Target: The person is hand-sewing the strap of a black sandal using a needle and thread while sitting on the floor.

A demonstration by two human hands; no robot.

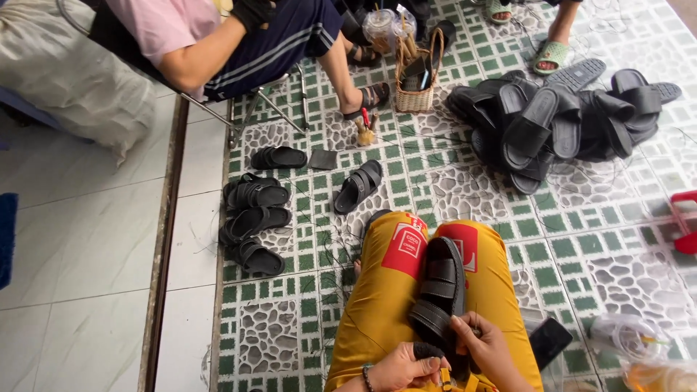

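On the lap: a black sandal (439, 290) lay lengthwise on the yellow apron (377, 305), between the two knees, with its heel end toward the person.
Left hand: the left hand (403, 366) was closed in a narrow pinch on the near end of the sandal, with a bracelet at the wrist.
Right hand: the right hand (483, 345) gripped the sandal's side edge just beside the left hand, fingers curled around the sole.
Beside the right knee: a flat dark phone-like object (549, 341) lay on the floor, and clear plastic containers (639, 356) stood near it.
Floor: the tiled floor (602, 239) had green squares and a pebble pattern.
Left row: four black sandals (254, 218) lay in a loose row near the floor's white border.
Middle: a single black sandal (359, 185) lay alone, with a small dark square piece (323, 159) near it.
Far right: a pile of black slide sandals (559, 116) lay heaped together.
Far middle: a woven basket (417, 76) stood upright, with a small brush (365, 131) close by.
Far left: another person (239, 43) sat on a metal-legged seat.
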